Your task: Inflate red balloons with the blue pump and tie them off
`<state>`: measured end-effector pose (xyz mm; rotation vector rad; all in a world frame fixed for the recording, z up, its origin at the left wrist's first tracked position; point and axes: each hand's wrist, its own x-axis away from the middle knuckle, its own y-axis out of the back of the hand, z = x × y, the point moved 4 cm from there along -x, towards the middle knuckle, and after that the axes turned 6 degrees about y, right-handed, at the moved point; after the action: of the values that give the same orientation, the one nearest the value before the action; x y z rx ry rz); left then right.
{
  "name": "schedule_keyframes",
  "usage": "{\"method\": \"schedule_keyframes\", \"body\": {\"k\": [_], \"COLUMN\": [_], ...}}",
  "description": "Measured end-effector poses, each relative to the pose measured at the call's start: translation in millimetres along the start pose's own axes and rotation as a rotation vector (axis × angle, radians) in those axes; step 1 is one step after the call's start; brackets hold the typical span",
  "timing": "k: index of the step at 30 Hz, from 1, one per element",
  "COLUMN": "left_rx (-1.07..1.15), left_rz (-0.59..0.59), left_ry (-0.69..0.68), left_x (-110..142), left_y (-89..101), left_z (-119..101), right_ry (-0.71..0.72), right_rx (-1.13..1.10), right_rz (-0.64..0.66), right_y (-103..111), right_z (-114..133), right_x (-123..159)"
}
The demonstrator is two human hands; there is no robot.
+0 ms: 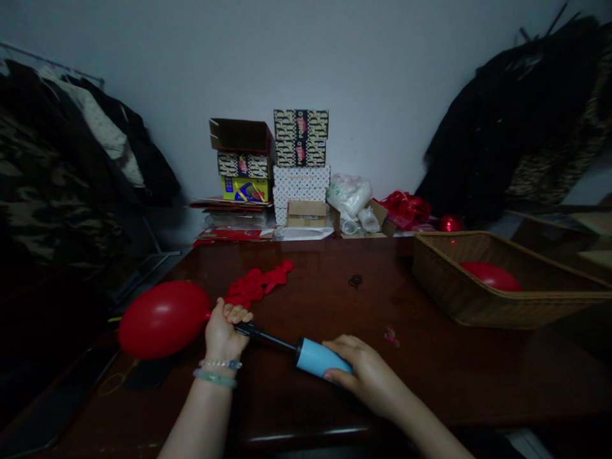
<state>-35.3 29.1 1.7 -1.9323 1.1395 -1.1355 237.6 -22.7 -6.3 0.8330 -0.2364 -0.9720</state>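
Note:
My left hand (225, 328), with bracelets at its wrist, is closed around the neck of a red balloon (165, 319) and the black nozzle end of a hand pump (318, 358). The inflated balloon extends left from my fist. My right hand (361, 370) wraps round the pump's light blue barrel. A black rod (275, 340) shows between the barrel and my left hand. Just beyond my left hand, several uninflated red balloons (255, 285) lie in a heap on the dark wooden table (325, 287).
A wicker basket (459, 306) at right holds another inflated red balloon (492, 276). On the table are a small black tangle (355, 280) and a little pink-green bundle (391, 336). Stacked boxes (301, 140) and plastic bags (351, 193) stand along the back. Clothes hang on both sides.

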Motion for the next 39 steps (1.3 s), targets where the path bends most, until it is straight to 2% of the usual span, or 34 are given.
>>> {"method": "schedule_keyframes", "body": {"k": [11, 26, 32, 39], "left_rx": [-0.006, -0.033, -0.032, -0.018], "left_rz": [0.046, 0.105, 0.110, 0.077], "left_ry": [-0.005, 0.104, 0.082, 0.049], "left_x": [-2.0, 16.1, 13.4, 8.2], "left_y": [3.0, -7.5, -8.3, -8.5], "left_z": [14.3, 61.3, 53.3, 26.3], "right_ry": [0.001, 0.046, 0.037, 0.043], "right_rx": [0.095, 0.032, 0.036, 0.078], "right_rz": [-0.052, -0.128, -0.114, -0.075], "right_y": [-2.6, -20.7, -20.2, -16.1], "right_z": [-1.4, 8.9, 9.1, 4.8], "right_x": [-0.4, -4.9, -4.8, -6.1]}}
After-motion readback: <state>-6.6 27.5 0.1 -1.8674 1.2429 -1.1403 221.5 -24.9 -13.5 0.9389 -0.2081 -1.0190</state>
